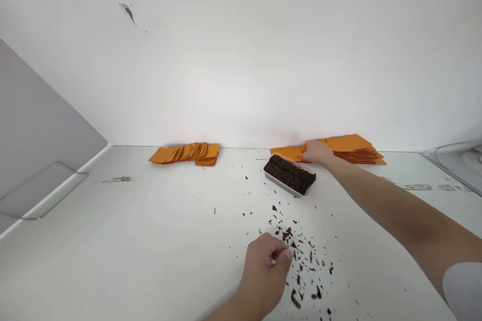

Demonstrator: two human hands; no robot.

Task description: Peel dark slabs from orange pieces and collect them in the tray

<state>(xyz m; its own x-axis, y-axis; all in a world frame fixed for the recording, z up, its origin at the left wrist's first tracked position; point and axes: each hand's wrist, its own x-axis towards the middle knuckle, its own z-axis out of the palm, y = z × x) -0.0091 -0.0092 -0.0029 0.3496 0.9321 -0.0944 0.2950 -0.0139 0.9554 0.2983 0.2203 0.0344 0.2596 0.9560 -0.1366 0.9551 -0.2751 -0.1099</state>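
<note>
My right hand [317, 152] reaches to the back of the table, its fingers closed on an orange paper packet in the fanned row of orange packets [352, 144] by the wall. How many packets it grips is hidden. Just in front stands a small clear plastic tray [280, 185], tilted across my view and packed with thin dark brown slices [289, 173] on edge. My left hand [266, 271] is nearer, above the tabletop, with fingers curled and thumb against the forefinger; nothing shows in it. Loose dark crumbs [297, 256] lie beside it.
A second fanned row of orange packets [184, 153] lies at the back left. The white table [131, 241] meets a white wall [241, 60]. Bent wire frames stand at the left [56, 163] and right [448, 145] edges. A thin stick [262, 159] lies behind the tray.
</note>
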